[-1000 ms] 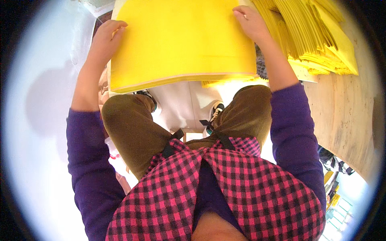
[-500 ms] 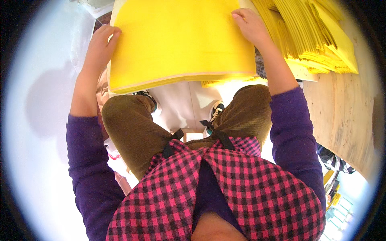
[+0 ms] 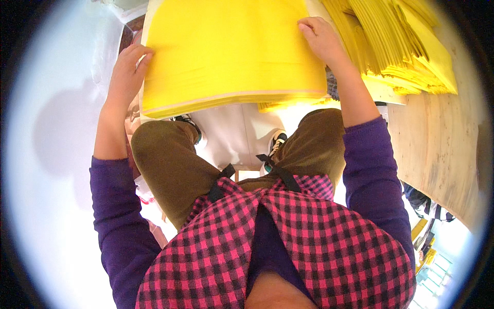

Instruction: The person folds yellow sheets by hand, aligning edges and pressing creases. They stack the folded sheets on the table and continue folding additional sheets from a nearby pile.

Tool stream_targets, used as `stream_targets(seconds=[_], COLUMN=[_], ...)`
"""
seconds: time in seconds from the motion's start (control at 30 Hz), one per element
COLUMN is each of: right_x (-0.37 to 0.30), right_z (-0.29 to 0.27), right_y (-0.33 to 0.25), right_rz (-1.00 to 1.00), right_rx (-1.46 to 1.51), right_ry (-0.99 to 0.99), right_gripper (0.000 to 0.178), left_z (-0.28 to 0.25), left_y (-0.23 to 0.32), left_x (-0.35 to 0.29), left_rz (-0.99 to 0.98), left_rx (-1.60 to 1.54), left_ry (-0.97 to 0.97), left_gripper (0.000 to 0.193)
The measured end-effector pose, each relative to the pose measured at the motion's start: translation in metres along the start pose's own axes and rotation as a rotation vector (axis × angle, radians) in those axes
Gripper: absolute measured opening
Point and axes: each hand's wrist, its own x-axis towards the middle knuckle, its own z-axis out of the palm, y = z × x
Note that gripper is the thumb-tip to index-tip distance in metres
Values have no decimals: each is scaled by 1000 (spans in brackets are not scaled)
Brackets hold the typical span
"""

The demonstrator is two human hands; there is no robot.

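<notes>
"Head view first: where do we find the yellow stack point(image 3: 231, 62) from our hands?"

"Between them. It fills the gap from the left grip point(image 3: 127, 72) across to the right grip point(image 3: 325, 45), with its layered near edge bowing below both, toward our knees."

"And its long axis?"

"We can't tell. Its far end runs out at the top, so we see only the near edge running crosswise from one hand's side to the other's."

"Which hand is nearer?"

"Neither by much. Our left fingertips meet the left border as we see it, while the right ones overlap the surface a little inside the right border, slightly farther forward. Whether they press on it, we can't say."

"How do we hold the hands?"

"Both forearms reach up along the sides, and the fingers point inward, facing each other across the yellow. On the left, thumb and forefinger stand slightly apart, with nothing pinched that we can see. On the right, the fingers curl close over the thumb; we can't tell whether they meet."

"Anything beyond?"

"Right of the right grip, a folded yellow pile point(image 3: 381, 36) rests on the wooden tabletop point(image 3: 432, 144)."
</notes>
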Motion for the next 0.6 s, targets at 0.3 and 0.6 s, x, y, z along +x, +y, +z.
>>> stream_targets(seconds=[0.3,0.6], right_x=[-30,-3], right_z=[4,-3], right_y=[-8,3], right_rz=[-92,-36], right_rx=[-6,6], right_ry=[2,24], right_gripper=[27,30], left_z=[10,3], left_y=[2,-2], left_x=[-8,-5], left_rz=[72,16], left_rx=[-46,5], left_ry=[16,14], left_gripper=[15,15])
